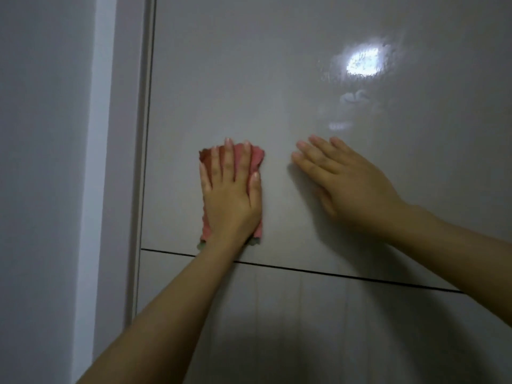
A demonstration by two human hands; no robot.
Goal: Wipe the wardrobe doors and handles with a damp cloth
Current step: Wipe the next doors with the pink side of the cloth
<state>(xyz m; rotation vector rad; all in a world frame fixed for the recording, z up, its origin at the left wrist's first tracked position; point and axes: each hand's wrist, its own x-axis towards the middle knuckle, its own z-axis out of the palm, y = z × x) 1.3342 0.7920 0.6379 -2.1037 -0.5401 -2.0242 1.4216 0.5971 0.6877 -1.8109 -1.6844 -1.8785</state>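
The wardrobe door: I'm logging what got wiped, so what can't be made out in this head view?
- Cloth: mostly covered by the left hand, which presses it flat against the wardrobe door; dampness cannot be judged.
- Handles: none in view; the frame edges cut the door off.
- Right hand: palm side hidden, so contact with the door is unclear.
- Glare patch: washes out the surface there.
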